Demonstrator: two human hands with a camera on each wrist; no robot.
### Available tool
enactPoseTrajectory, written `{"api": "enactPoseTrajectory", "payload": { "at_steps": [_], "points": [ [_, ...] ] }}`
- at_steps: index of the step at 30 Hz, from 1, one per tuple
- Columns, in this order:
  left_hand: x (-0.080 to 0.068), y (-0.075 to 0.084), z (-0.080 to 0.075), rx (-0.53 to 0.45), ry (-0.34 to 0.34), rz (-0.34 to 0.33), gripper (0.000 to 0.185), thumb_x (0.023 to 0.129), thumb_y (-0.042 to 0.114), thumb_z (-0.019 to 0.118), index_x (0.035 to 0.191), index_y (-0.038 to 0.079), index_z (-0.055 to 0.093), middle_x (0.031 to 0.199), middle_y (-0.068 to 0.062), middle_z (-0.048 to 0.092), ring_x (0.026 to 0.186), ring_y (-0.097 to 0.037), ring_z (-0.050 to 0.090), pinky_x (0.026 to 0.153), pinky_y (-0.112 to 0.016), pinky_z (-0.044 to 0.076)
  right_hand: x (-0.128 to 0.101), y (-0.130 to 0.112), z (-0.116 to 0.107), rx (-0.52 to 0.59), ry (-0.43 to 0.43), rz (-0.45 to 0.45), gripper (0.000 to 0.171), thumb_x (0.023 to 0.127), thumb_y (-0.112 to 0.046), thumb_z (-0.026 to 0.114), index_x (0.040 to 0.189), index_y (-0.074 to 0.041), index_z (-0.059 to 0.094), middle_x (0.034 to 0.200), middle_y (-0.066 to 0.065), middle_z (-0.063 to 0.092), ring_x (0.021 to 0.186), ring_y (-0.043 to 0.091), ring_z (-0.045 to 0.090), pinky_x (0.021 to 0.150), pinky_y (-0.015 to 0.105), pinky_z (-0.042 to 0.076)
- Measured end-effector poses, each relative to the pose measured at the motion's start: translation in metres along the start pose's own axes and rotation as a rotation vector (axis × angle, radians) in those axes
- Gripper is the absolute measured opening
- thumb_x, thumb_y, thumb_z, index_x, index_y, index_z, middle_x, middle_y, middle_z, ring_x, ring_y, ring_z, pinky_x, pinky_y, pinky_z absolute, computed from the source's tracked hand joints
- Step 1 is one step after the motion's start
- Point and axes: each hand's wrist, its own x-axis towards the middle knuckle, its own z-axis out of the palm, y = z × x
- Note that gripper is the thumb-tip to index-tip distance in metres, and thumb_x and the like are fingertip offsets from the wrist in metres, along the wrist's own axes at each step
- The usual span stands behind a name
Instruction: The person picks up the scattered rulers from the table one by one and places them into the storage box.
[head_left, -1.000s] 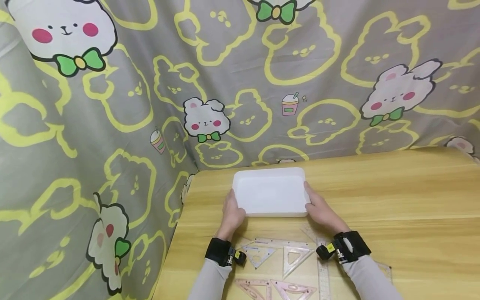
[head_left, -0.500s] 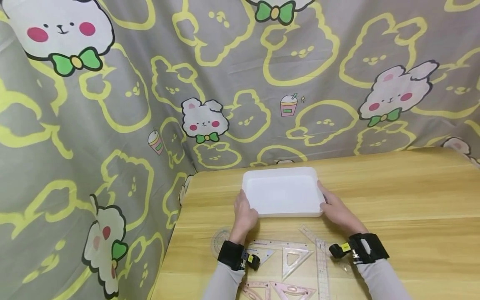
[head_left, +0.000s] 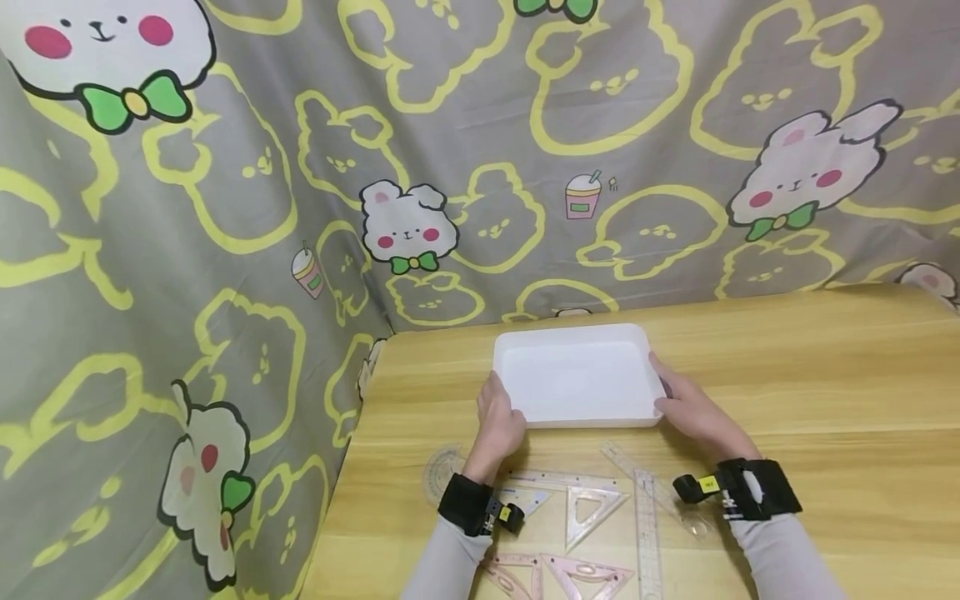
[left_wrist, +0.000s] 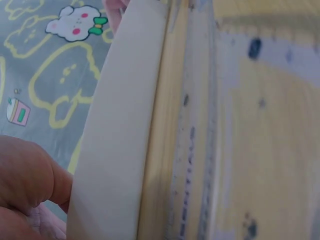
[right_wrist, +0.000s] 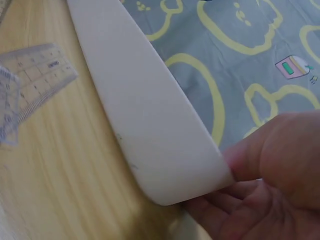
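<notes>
- We find the white tray (head_left: 581, 383) toward the back of the counter (head_left: 832, 375), beyond the measuring tools and near the patterned cloth (head_left: 480, 150).
- The left grip (head_left: 501, 418) is clamped on the tray's left end, and the right grip (head_left: 693, 408) is clamped on its right end; from the right wrist, we see fingers reaching under a corner.
- Taking hold is done, we judge; letting go is not. We cannot tell whether the whole base is clear of the counter.
- We see nothing inside the tray, so if filling it belongs to this work, none of that is done.
- The tools lie outside it, nearer the person: a long clear ruler (head_left: 647, 533) pointing away, a crosswise ruler (head_left: 562, 480), a clear triangle (head_left: 573, 530) and a protractor (head_left: 441, 477) at the left.
- Closest to the person we have a pink triangle (head_left: 590, 572) and a second pink piece (head_left: 536, 577), both partly cut off by the frame's edge.
- Neither grip touches any of these, so we would call this an early stage, with the tools unhandled.
</notes>
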Motion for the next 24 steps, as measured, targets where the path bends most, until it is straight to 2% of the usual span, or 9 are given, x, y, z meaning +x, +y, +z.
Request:
{"api": "enactPoseTrajectory", "payload": {
  "at_steps": [6, 10, 12, 14, 16, 19, 21, 22, 24],
  "points": [
    [-0.004, 0.006, 0.0, 0.005, -0.062, -0.002, 0.085, 0.091, -0.011, 0.043, 0.164, -0.006, -0.001, 0.171, -0.03, 0.004, 0.159, -0.046, 0.005, 0.127, -0.059, 0.011, -0.01, -0.002, -0.007, -0.103, -0.006, 0.009, 0.071, 0.103, 0.005, 0.041, 0.16, 0.013, 0.0, 0.166, 0.037, -0.003, 0.152, 0.059, 0.0, 0.12, 0.071, 0.007],
    [-0.007, 0.009, -0.003, 0.027, -0.055, -0.011, 0.088, 0.095, -0.005, 0.048, 0.166, 0.001, -0.004, 0.172, -0.029, 0.003, 0.158, -0.049, 0.007, 0.124, -0.065, 0.013, -0.013, -0.006, -0.008, -0.137, -0.012, -0.014, 0.071, 0.108, -0.005, 0.047, 0.16, 0.014, 0.003, 0.165, 0.039, 0.001, 0.152, 0.06, 0.005, 0.12, 0.072, 0.011],
    [-0.01, 0.012, -0.006, 0.067, -0.034, 0.009, 0.089, 0.099, 0.0, 0.053, 0.167, 0.004, -0.004, 0.172, -0.029, -0.001, 0.158, -0.05, 0.004, 0.124, -0.068, 0.013, -0.014, -0.01, -0.009, -0.137, -0.026, -0.015, 0.074, 0.11, -0.012, 0.05, 0.16, 0.013, 0.002, 0.165, 0.04, 0.002, 0.151, 0.061, 0.008, 0.119, 0.072, 0.013],
    [-0.012, 0.016, -0.008, 0.136, 0.003, 0.083, 0.09, 0.101, 0.006, 0.06, 0.167, 0.005, -0.001, 0.171, -0.032, -0.003, 0.157, -0.052, 0.0, 0.123, -0.069, 0.011, -0.015, -0.017, -0.011, -0.168, -0.027, -0.025, 0.076, 0.11, -0.018, 0.052, 0.161, 0.013, 0.004, 0.165, 0.04, 0.007, 0.149, 0.062, 0.017, 0.119, 0.072, 0.018],
    [-0.015, 0.022, -0.009, 0.22, 0.051, 0.193, 0.091, 0.1, 0.013, 0.068, 0.167, 0.003, 0.008, 0.169, -0.034, 0.002, 0.157, -0.052, 0.001, 0.124, -0.068, 0.013, -0.018, -0.025, -0.013, -0.207, -0.024, -0.034, 0.076, 0.11, -0.022, 0.053, 0.161, 0.013, 0.008, 0.164, 0.041, 0.012, 0.145, 0.064, 0.027, 0.116, 0.072, 0.025],
    [-0.02, 0.033, -0.005, 0.33, 0.082, 0.399, 0.083, 0.097, 0.019, 0.075, 0.163, 0.001, 0.027, 0.164, -0.03, 0.026, 0.155, -0.045, 0.023, 0.125, -0.057, 0.024, -0.027, -0.037, -0.016, -0.292, 0.003, -0.036, 0.073, 0.108, -0.026, 0.058, 0.157, 0.016, 0.023, 0.155, 0.044, 0.033, 0.132, 0.063, 0.046, 0.107, 0.071, 0.04],
    [-0.025, 0.04, -0.002, 0.369, 0.044, 0.535, 0.071, 0.097, 0.019, 0.076, 0.156, 0.002, 0.041, 0.155, -0.023, 0.044, 0.147, -0.036, 0.041, 0.121, -0.046, 0.036, -0.032, -0.041, -0.019, -0.337, 0.004, -0.027, 0.064, 0.104, -0.026, 0.065, 0.144, 0.018, 0.042, 0.136, 0.041, 0.054, 0.115, 0.056, 0.06, 0.097, 0.064, 0.051],
    [-0.027, 0.044, 0.001, 0.38, 0.008, 0.599, 0.064, 0.097, 0.018, 0.075, 0.153, 0.002, 0.046, 0.149, -0.019, 0.052, 0.141, -0.031, 0.049, 0.118, -0.041, 0.041, -0.035, -0.043, -0.02, -0.358, -0.011, -0.019, 0.055, 0.102, -0.026, 0.068, 0.134, 0.016, 0.052, 0.124, 0.035, 0.062, 0.106, 0.048, 0.064, 0.091, 0.058, 0.055],
    [-0.03, 0.049, 0.009, 0.397, -0.09, 0.7, 0.052, 0.1, 0.018, 0.073, 0.146, 0.004, 0.055, 0.138, -0.011, 0.062, 0.13, -0.023, 0.059, 0.111, -0.031, 0.046, -0.038, -0.044, -0.021, -0.393, -0.053, 0.001, 0.037, 0.097, -0.025, 0.074, 0.11, 0.008, 0.062, 0.098, 0.019, 0.066, 0.087, 0.031, 0.063, 0.075, 0.042, 0.055]
  ]
}}
